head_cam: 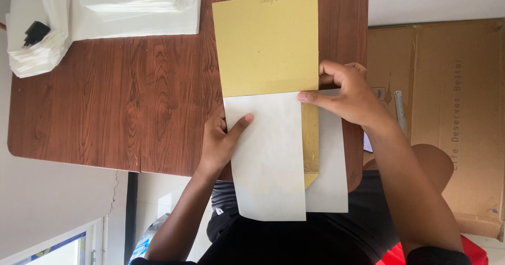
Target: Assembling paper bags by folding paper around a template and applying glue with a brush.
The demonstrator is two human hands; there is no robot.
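A yellow-brown card template [265, 41] lies on the dark wooden table [131, 102]. A white paper sheet [268, 160] is folded over its near part and hangs past the table's front edge. My left hand [221, 141] grips the sheet's left edge, thumb resting on top. My right hand [350, 94] pinches the folded flap at its upper right corner, thumb pressing the fold line against the template. A strip of the yellow template [311, 144] shows between the folded flap and the white paper part on the right [331, 165].
Stacks of white folded paper [131, 4] sit at the table's far left, with a small black object [36, 32] on one pile. A flattened cardboard box [447, 118] lies on the floor to the right, with a ruler [400, 110] on it.
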